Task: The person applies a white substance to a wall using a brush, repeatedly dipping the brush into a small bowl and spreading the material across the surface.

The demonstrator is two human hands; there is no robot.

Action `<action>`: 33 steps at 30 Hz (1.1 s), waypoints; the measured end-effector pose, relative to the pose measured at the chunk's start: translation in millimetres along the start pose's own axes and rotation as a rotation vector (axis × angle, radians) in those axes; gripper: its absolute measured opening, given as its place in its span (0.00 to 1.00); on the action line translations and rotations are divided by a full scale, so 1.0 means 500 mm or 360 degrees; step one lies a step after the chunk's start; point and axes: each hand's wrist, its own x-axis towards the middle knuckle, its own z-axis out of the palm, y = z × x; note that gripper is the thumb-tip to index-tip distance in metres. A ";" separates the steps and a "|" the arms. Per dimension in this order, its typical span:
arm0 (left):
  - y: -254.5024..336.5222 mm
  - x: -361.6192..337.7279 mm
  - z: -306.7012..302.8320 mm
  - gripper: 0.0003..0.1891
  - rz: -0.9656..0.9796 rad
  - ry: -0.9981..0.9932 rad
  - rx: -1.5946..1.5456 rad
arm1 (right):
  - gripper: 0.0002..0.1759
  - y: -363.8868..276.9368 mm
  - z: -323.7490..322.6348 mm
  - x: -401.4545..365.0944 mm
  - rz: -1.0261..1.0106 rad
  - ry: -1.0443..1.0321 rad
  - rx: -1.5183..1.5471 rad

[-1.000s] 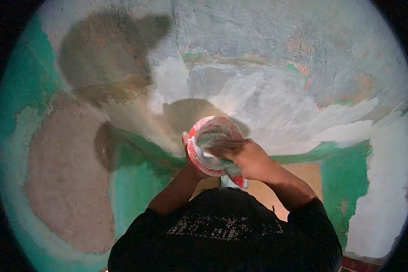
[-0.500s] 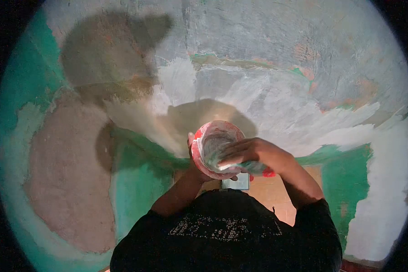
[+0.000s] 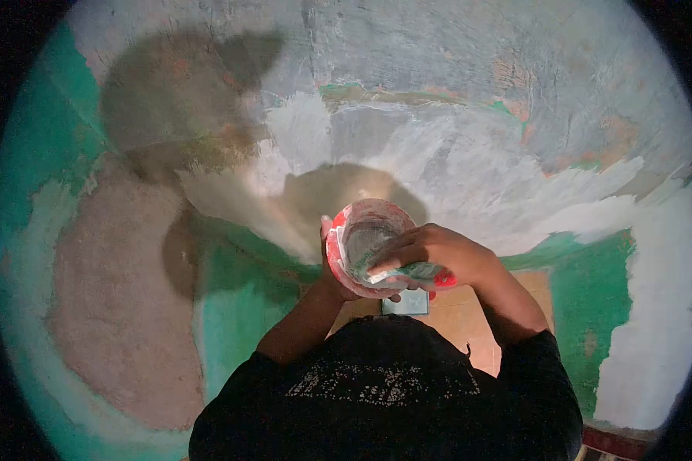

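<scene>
A red bowl (image 3: 335,265) with whitish paste smeared over its inside and rim is tilted in front of my chest. My left hand (image 3: 329,257) is closed around its left side and underneath, with some fingertips showing below. My right hand (image 3: 438,252) reaches over the bowl's right rim, fingers wrapped on a putty knife (image 3: 443,277) with a green and red handle. The knife's blade end is inside the bowl and mostly hidden by the fingers.
Ahead stands a wall (image 3: 438,154) with grey and white plaster strokes. Green paint (image 3: 592,323) remains on its lower parts, and a bare brownish patch (image 3: 127,307) is at left. Below lie an orange-tan floor (image 3: 469,319) and a pale rectangular object (image 3: 406,302).
The bowl and both hands have shifted very slightly up in the view. My right hand has moved a little with the putty knife, still in the bowl.
</scene>
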 end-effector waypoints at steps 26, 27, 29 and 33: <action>0.026 -0.019 -0.007 0.64 -0.0293 0.0112 0.0367 | 0.17 -0.022 -0.045 0.007 0.0315 0.0908 0.0776; 0.027 -0.021 -0.008 0.64 -0.0291 0.0124 0.0375 | 0.17 -0.017 -0.044 0.007 0.0315 0.0935 0.0850; 0.028 -0.023 -0.009 0.64 -0.0282 0.0140 0.0378 | 0.17 -0.017 -0.051 0.001 0.0298 0.0717 0.0692; 0.034 -0.030 -0.014 0.64 -0.0276 0.0157 0.0385 | 0.15 -0.026 -0.075 0.014 0.0087 0.0268 0.0313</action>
